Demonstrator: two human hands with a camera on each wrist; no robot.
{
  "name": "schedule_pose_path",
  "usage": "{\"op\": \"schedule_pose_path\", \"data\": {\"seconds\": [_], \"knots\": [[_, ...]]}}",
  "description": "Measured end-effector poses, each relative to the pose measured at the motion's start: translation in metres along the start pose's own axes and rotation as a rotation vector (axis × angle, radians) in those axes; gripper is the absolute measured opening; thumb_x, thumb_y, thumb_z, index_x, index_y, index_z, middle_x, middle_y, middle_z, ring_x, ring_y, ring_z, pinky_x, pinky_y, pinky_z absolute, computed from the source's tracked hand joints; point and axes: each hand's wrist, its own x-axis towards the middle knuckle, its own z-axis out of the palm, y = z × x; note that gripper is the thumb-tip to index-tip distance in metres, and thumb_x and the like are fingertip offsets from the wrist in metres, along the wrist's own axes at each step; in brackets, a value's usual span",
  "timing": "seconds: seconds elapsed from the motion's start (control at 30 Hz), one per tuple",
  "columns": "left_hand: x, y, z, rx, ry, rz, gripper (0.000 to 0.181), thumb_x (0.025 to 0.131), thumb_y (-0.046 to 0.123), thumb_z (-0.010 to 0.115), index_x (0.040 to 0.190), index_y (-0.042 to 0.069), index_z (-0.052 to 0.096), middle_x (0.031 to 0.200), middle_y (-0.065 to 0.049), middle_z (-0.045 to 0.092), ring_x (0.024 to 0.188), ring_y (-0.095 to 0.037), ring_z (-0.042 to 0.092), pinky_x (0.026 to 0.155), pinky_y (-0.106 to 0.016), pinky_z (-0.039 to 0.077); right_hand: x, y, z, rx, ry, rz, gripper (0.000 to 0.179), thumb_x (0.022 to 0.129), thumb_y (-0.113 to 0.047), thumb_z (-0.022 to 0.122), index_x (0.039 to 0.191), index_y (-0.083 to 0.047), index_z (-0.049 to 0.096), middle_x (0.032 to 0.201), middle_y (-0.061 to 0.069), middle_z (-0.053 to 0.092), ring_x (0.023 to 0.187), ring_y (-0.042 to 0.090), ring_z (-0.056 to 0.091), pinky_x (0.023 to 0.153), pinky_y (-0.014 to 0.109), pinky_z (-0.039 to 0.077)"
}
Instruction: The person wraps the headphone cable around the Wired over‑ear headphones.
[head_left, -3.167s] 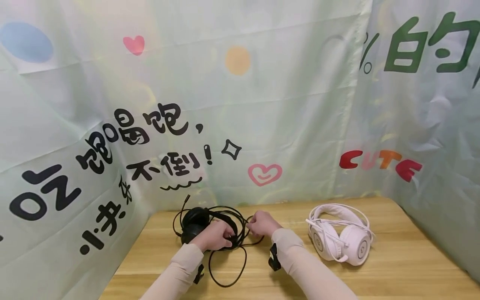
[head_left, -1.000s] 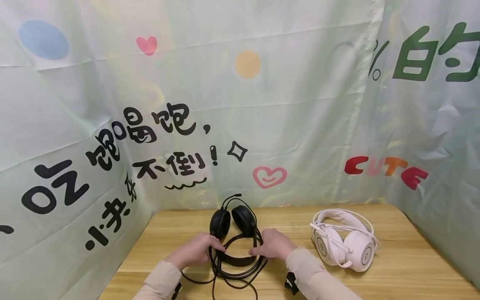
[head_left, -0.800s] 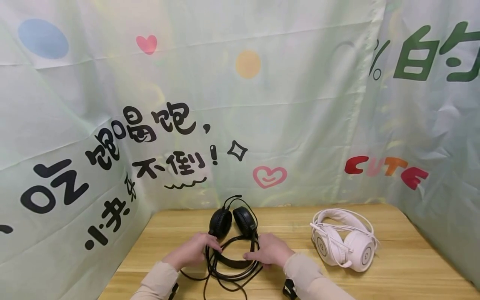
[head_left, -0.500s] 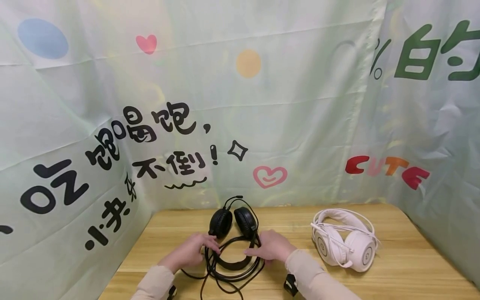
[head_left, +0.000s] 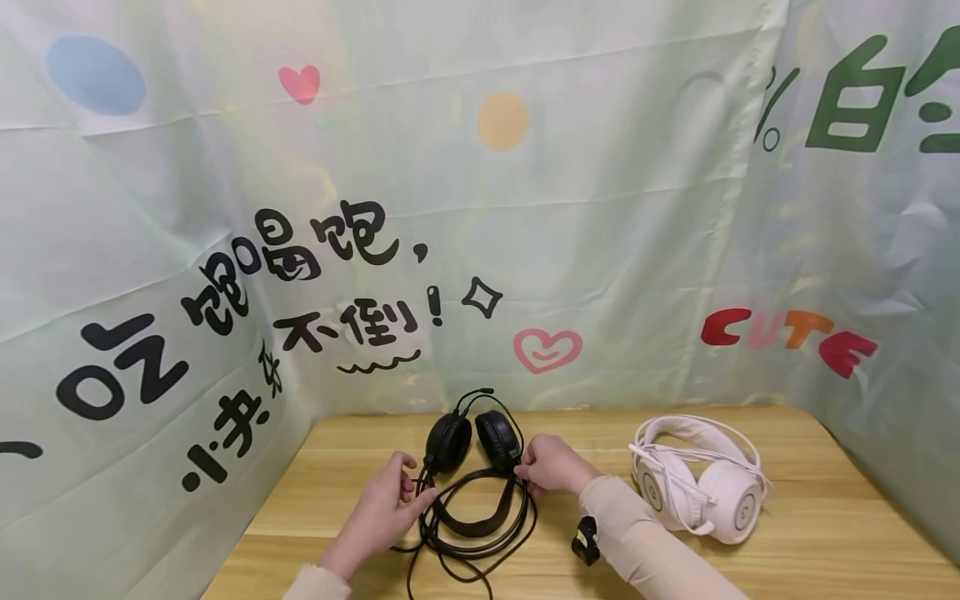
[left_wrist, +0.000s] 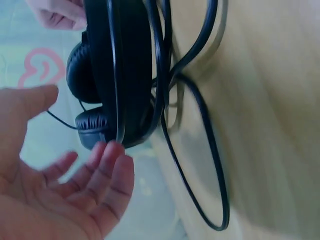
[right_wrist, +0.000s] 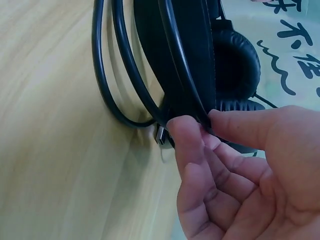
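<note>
A black headset (head_left: 448, 443) with a thin boom mic lies on the wooden table, ear cups at the far side and headband (head_left: 477, 528) towards me. Its black cable (head_left: 480, 553) is looped in a coil over the headband. My left hand (head_left: 382, 510) is beside the coil's left side, thumb and fingers spread, fingertips close to the headset in the left wrist view. By the right ear cup (head_left: 497, 442), my right hand (head_left: 553, 463) pinches the cable between thumb and forefinger. A metal plug end (right_wrist: 161, 136) shows just under those fingertips in the right wrist view.
A white headset (head_left: 697, 483) with its cable wound round it rests on the right of the table (head_left: 825, 517). Printed cloth (head_left: 600, 250) hangs behind and at both sides. A loose cable end trails towards the table's near side.
The black headset has been turned since the earliest frame, its ear cups now at the far side. Lately my left hand has let go and spread, while my right hand has moved up the coil.
</note>
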Motion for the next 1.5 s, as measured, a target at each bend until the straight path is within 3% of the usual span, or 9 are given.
{"op": "schedule_pose_path", "data": {"seconds": [0.17,0.37,0.53,0.63,0.73,0.87,1.0,1.23,1.5], "knots": [[-0.007,0.001,0.006,0.007,0.066,-0.102,0.061,0.097,0.05,0.077,0.129,0.004,0.054,0.09,-0.009,0.06,0.071,-0.014,0.05,0.064,-0.028,0.045,-0.004,-0.001,0.004,0.002,0.004,-0.027,0.034,0.099,-0.01,0.075,0.067,0.001,0.068,0.063,0.016,0.072,0.06,0.032,0.074,0.067,0.027,0.055],[-0.012,-0.002,0.011,0.021,0.056,-0.198,0.074,0.095,0.057,0.076,0.132,-0.002,0.052,0.082,-0.006,0.057,0.068,-0.018,0.05,0.061,-0.033,0.043,-0.014,-0.005,0.01,0.011,-0.01,-0.015,0.036,0.098,-0.012,0.077,0.065,-0.001,0.067,0.059,0.012,0.07,0.055,0.027,0.071,0.062,0.026,0.053],[-0.01,-0.007,0.014,0.065,0.023,-0.249,0.081,0.094,0.064,0.073,0.132,-0.005,0.053,0.091,-0.013,0.065,0.084,-0.028,0.067,0.074,-0.047,0.057,-0.022,-0.01,0.019,0.089,-0.065,0.0,0.031,0.097,-0.012,0.078,0.069,-0.003,0.069,0.057,0.005,0.069,0.051,0.016,0.067,0.056,0.027,0.056],[-0.009,-0.01,0.015,0.086,0.02,-0.264,0.08,0.094,0.063,0.073,0.128,-0.007,0.054,0.098,-0.019,0.069,0.095,-0.036,0.072,0.082,-0.054,0.059,-0.028,-0.015,0.025,0.136,-0.102,-0.002,0.033,0.096,-0.015,0.08,0.067,-0.004,0.069,0.057,0.003,0.069,0.049,0.012,0.065,0.057,0.026,0.058],[-0.009,-0.014,0.015,0.098,0.032,-0.277,0.08,0.093,0.062,0.075,0.125,-0.008,0.055,0.098,-0.021,0.069,0.096,-0.04,0.073,0.083,-0.056,0.059,-0.033,-0.021,0.03,0.165,-0.122,-0.001,0.037,0.096,-0.017,0.081,0.064,-0.006,0.067,0.055,0.002,0.069,0.048,0.013,0.066,0.055,0.025,0.056],[-0.009,-0.018,0.014,0.119,0.055,-0.279,0.076,0.092,0.061,0.077,0.119,-0.007,0.056,0.095,-0.019,0.067,0.092,-0.037,0.071,0.081,-0.054,0.058,-0.039,-0.027,0.038,0.184,-0.118,0.004,0.038,0.095,-0.018,0.081,0.062,-0.007,0.066,0.053,0.0,0.068,0.044,0.009,0.063,0.051,0.023,0.052],[-0.009,-0.02,0.014,0.138,0.06,-0.271,0.071,0.091,0.058,0.08,0.111,-0.006,0.058,0.09,-0.016,0.065,0.084,-0.032,0.068,0.077,-0.052,0.058,-0.041,-0.03,0.044,0.2,-0.106,0.015,0.038,0.095,-0.017,0.081,0.062,-0.007,0.065,0.053,0.001,0.068,0.042,0.006,0.06,0.052,0.024,0.055],[-0.008,-0.02,0.014,0.163,0.021,-0.251,0.06,0.091,0.053,0.081,0.099,-0.003,0.061,0.082,-0.012,0.063,0.075,-0.026,0.065,0.068,-0.045,0.056,-0.044,-0.031,0.049,0.231,-0.093,-0.006,0.039,0.095,-0.016,0.081,0.061,-0.006,0.066,0.052,0.001,0.067,0.04,0.006,0.058,0.054,0.026,0.059],[-0.003,-0.023,0.015,0.192,0.011,-0.254,0.045,0.084,0.033,0.089,0.097,-0.001,0.062,0.085,-0.011,0.063,0.079,-0.027,0.063,0.07,-0.046,0.054,-0.049,-0.034,0.052,0.246,-0.092,-0.011,0.038,0.097,-0.017,0.079,0.062,-0.006,0.067,0.053,0.002,0.067,0.041,0.007,0.059,0.055,0.03,0.061]]}}
